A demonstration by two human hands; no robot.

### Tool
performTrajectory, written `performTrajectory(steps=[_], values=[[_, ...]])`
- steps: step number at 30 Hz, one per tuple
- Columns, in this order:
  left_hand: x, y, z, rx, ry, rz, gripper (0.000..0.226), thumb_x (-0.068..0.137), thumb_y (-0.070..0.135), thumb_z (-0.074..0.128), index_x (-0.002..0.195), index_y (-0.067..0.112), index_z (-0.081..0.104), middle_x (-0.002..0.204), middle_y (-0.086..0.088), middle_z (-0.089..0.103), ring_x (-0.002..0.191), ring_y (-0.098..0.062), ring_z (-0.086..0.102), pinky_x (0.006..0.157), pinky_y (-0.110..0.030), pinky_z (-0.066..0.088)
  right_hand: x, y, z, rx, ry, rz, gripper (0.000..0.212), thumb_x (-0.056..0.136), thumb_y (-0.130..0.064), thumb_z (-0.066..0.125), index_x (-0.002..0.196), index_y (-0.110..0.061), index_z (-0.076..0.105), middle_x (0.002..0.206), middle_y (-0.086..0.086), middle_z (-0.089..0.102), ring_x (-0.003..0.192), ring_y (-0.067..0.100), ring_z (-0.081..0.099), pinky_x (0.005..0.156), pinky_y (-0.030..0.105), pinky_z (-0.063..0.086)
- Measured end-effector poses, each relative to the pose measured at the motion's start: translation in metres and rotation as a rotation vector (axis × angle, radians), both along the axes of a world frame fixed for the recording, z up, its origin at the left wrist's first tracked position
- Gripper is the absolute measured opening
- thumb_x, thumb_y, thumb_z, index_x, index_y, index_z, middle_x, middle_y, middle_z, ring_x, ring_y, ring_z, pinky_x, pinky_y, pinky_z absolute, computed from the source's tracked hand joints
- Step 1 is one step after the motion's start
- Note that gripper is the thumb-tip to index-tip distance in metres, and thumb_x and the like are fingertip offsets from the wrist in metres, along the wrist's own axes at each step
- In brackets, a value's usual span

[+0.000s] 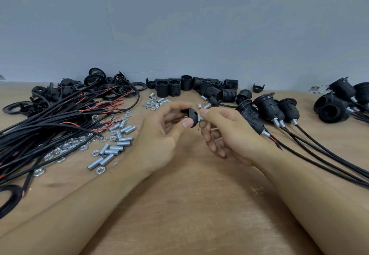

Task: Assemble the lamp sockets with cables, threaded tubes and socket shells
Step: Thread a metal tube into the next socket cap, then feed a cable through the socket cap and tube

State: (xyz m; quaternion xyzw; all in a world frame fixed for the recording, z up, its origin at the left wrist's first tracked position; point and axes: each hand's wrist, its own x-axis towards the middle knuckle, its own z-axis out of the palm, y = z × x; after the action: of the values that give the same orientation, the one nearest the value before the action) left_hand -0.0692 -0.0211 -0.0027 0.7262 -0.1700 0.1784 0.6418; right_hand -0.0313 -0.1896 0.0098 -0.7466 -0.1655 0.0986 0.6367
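Head view: left hand (159,134) grips a black dome-shaped socket cap (191,117), thumb on the near side, fingers curled over the far side, held above the counter (189,204) at mid-frame. Right hand (225,132) pinches a short silver threaded tube (201,118) between thumb and forefinger, right at the cap's narrow end; tube and cap touch. How far the tube is seated, can't tell. Remaining right fingers hang loosely curled below.

Cap is matte black, rounded, with a small hole on its side. Tube is bright metal, mostly hidden by fingertips.

Left of the hands: bundle of black cables (50,126) with red and black stripped ends, fanned out towards the centre. Loose threaded tubes (111,150) and hex nuts (65,146) scattered just beside the left wrist. Black rings and caps (95,85) piled at the back left.

Back centre: a row of ribbed black socket shells (199,89) against the wall. Right: finished sockets (267,109) with cables trailing off the right edge, near the right wrist. More finished sockets (339,101) far right.

Bare wood lies in front, between and below the forearms.
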Motion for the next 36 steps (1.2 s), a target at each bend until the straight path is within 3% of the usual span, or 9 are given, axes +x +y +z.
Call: performTrajectory(steps=[7,13,16,19,21,25,29,33,36], values=[[0.001,0.002,-0.002,0.042,-0.029,0.001,0.038,0.087,-0.005,0.068,0.108,0.027,0.064,0.111,0.001,0.071,0.106,-0.014,0.066,0.096,-0.026,0.051,-0.003,0.002,-0.002,-0.007,-0.022,0.031,0.035,0.102,-0.037,0.047,0.076,-0.014,0.050,0.052,-0.002,0.043,0.043,0.012,0.042,0.033,0.020,0.029],[0.002,0.006,0.000,0.138,-0.101,0.004,0.034,0.086,0.011,0.067,0.109,0.036,0.063,0.108,0.010,0.069,0.107,-0.010,0.064,0.095,-0.022,0.050,-0.001,0.003,-0.002,0.076,0.039,0.039,0.037,0.101,-0.039,0.048,0.072,-0.016,0.049,0.052,-0.001,0.040,0.040,0.011,0.040,0.033,0.018,0.030],[0.009,0.025,0.003,0.518,-0.049,0.142,0.027,0.094,0.021,0.065,0.117,0.035,0.063,0.110,0.012,0.067,0.104,-0.008,0.061,0.094,-0.029,0.049,0.000,0.004,-0.005,0.007,0.031,-0.034,0.036,0.102,-0.040,0.048,0.076,-0.015,0.053,0.053,-0.001,0.048,0.040,0.012,0.043,0.033,0.019,0.030],[0.018,0.063,0.016,1.062,-0.022,0.601,0.027,0.094,0.017,0.058,0.119,0.024,0.068,0.119,-0.002,0.067,0.112,-0.031,0.053,0.093,-0.045,0.044,0.003,0.002,-0.006,-0.031,0.058,-0.098,0.036,0.103,-0.040,0.046,0.078,-0.015,0.054,0.056,-0.001,0.053,0.042,0.015,0.043,0.038,0.022,0.028],[0.020,0.089,0.025,1.213,0.150,0.879,0.035,0.089,0.014,0.059,0.120,0.025,0.066,0.125,-0.005,0.064,0.118,-0.035,0.047,0.095,-0.046,0.039,0.004,0.002,-0.005,-0.050,0.074,-0.099,0.037,0.102,-0.041,0.046,0.078,-0.015,0.055,0.057,0.000,0.054,0.044,0.017,0.042,0.039,0.022,0.027],[0.020,0.121,0.026,1.163,0.581,1.031,0.036,0.089,0.016,0.061,0.124,0.019,0.062,0.131,-0.013,0.056,0.129,-0.036,0.037,0.105,-0.056,0.028,0.005,0.002,-0.007,-0.060,0.084,-0.092,0.037,0.102,-0.041,0.047,0.078,-0.015,0.056,0.058,0.002,0.055,0.044,0.016,0.042,0.036,0.022,0.028],[0.025,0.132,0.024,1.030,0.453,1.124,0.013,0.087,0.010,0.065,0.095,0.016,0.074,0.100,-0.016,0.068,0.109,-0.039,0.053,0.099,-0.051,0.035,0.004,0.002,-0.005,-0.055,0.091,-0.088,0.037,0.102,-0.041,0.047,0.077,-0.014,0.056,0.058,0.003,0.054,0.043,0.015,0.043,0.037,0.022,0.028],[0.027,0.137,0.023,1.022,0.454,1.077,0.019,0.090,0.015,0.064,0.107,0.014,0.072,0.111,-0.019,0.068,0.114,-0.042,0.052,0.096,-0.048,0.042,0.004,0.000,-0.005,-0.010,0.107,-0.082,0.037,0.103,-0.038,0.047,0.077,-0.012,0.054,0.058,0.004,0.054,0.042,0.014,0.044,0.034,0.020,0.031],[0.029,0.134,0.022,0.963,0.275,1.098,0.018,0.095,0.015,0.061,0.105,0.021,0.074,0.111,-0.017,0.067,0.112,-0.042,0.052,0.094,-0.049,0.040,0.005,-0.001,-0.005,0.004,0.122,-0.080,0.037,0.102,-0.039,0.048,0.077,-0.013,0.055,0.058,0.005,0.054,0.043,0.014,0.044,0.033,0.020,0.032]])
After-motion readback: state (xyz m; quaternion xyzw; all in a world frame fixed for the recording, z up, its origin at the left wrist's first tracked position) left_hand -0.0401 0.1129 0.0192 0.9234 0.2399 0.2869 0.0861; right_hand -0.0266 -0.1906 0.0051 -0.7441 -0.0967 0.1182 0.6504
